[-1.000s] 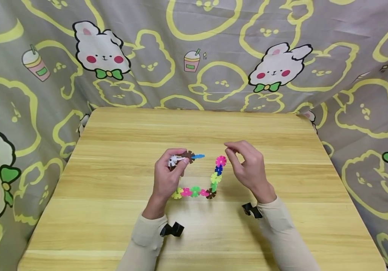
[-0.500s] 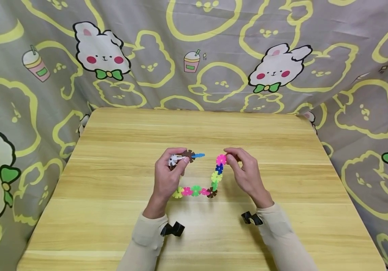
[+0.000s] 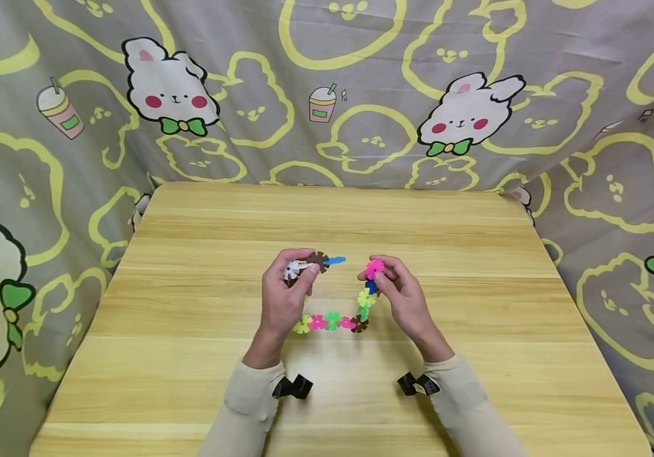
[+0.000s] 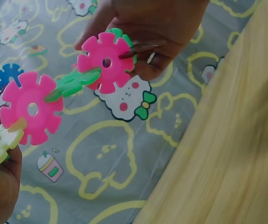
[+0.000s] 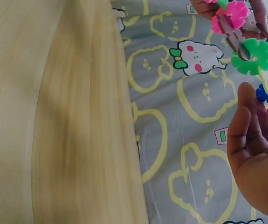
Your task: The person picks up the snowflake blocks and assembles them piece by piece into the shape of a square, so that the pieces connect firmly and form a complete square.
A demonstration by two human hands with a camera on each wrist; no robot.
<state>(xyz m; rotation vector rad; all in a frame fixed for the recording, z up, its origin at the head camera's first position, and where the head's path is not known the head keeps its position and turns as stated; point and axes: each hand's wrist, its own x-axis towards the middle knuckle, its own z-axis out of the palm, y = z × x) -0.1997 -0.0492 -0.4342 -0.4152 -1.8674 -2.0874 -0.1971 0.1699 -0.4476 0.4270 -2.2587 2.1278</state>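
A chain of slotted plastic snowflake discs [image 3: 333, 320] hangs in a U between both hands, above the table. My left hand [image 3: 281, 301] pinches one end, around a brown disc [image 3: 320, 261] and a white disc [image 3: 291, 270]. From that end a light-blue disc [image 3: 335, 260] sticks out to the right. My right hand [image 3: 409, 304] holds the other end by a pink disc [image 3: 375, 268], its thumb on the front. Pink and green discs of the middle stretch show large in the left wrist view. In the right wrist view, a green disc [image 5: 255, 57] sits above the right hand's fingertips.
A wood-grain table [image 3: 207, 374] lies under both hands. A grey patterned curtain [image 3: 361, 82] hangs behind it and at both sides. Black wrist mounts [image 3: 293, 386] are strapped to both beige sleeves.
My right hand has come left and down from beside the pink disc and now grips it. That side of the chain has shifted slightly right. My left hand stays nearly still.
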